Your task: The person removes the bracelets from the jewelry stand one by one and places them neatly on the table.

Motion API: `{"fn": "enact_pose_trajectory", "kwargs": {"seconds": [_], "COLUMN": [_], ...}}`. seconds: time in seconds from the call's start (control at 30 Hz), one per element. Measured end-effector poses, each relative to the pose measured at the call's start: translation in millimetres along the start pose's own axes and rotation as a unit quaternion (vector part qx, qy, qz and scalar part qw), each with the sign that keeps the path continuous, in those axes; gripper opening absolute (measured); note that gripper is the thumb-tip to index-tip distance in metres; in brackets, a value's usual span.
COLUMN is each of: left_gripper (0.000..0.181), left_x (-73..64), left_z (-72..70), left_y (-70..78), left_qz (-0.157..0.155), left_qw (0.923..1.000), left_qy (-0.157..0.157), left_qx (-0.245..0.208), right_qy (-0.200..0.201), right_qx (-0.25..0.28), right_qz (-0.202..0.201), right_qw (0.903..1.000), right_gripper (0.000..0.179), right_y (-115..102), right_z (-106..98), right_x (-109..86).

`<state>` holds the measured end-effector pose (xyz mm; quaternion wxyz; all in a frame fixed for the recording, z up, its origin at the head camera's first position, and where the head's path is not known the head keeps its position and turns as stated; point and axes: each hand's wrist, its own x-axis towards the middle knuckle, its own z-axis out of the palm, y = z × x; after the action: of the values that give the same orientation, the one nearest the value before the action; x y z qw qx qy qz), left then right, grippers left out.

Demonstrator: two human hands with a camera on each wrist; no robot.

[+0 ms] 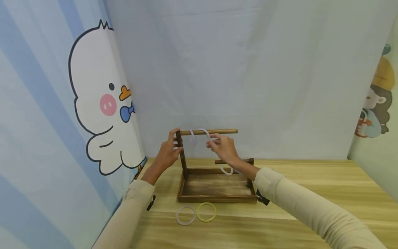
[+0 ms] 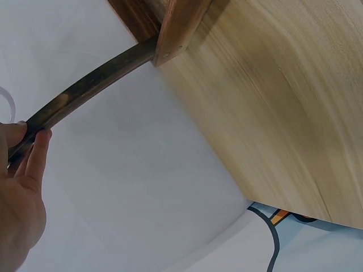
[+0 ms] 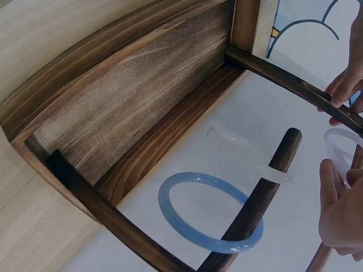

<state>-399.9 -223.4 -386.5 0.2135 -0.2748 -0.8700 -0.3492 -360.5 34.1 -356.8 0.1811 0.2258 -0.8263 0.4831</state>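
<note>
A dark wooden stand (image 1: pixel 182 159) has a tall post at left, with a long upper rod (image 1: pixel 224 131) reaching right. My left hand (image 1: pixel 169 152) grips the top of that post, thumb on one side and fingers on the other, as the left wrist view (image 2: pixel 22 187) also shows. With thumb and fingertips my right hand (image 1: pixel 224 148) pinches a pale lilac ring (image 1: pixel 204 130) that loops over the upper rod. Another lilac ring (image 1: pixel 191 136) hangs between it and the post. On the shorter lower rod (image 3: pixel 264 198) hang a blue ring (image 3: pixel 165 201) and a clear whitish ring (image 3: pixel 275 174).
A lilac ring (image 1: pixel 177 216) and a yellow-green ring (image 1: pixel 206 203) lie side by side on the wood-grain table (image 1: pixel 298 193), in front of the stand's tray base (image 1: pixel 217 199). A pale curtain (image 1: pixel 248 69) hangs behind; printed cloths flank both sides.
</note>
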Motion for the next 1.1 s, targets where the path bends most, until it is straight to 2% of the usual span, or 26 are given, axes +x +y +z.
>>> {"fn": "enact_pose_trajectory", "kwargs": {"seconds": [0.2, 0.57, 0.83, 1.1], "left_gripper": [0.079, 0.077, 0.077, 0.077], "left_x": [-1.0, 0.2, 6.2, 0.8], "left_z": [-0.4, 0.1, -4.5, -3.0], "left_y": [0.5, 2.1, 0.1, 1.1], "left_qz": [0.001, 0.010, 0.013, 0.012], "left_qw": [1.0000, 0.9999, 0.9998, 0.9999], "left_qy": [0.002, 0.002, 0.011, 0.003], "left_qx": [-0.005, 0.004, 0.009, -0.002], "right_qy": [-0.015, -0.017, -0.017, -0.010], "right_qx": [0.011, 0.004, 0.003, -0.010], "right_qz": [0.010, 0.020, 0.023, 0.028], "right_qw": [0.9998, 0.9997, 0.9996, 0.9995], "right_gripper": [0.033, 0.035, 0.035, 0.034], "right_y": [2.6, 5.3, 6.2, 14.1], "right_z": [-10.1, -32.6, -49.2, -58.2], "right_x": [-1.1, -7.1, -4.4, -12.0]}}
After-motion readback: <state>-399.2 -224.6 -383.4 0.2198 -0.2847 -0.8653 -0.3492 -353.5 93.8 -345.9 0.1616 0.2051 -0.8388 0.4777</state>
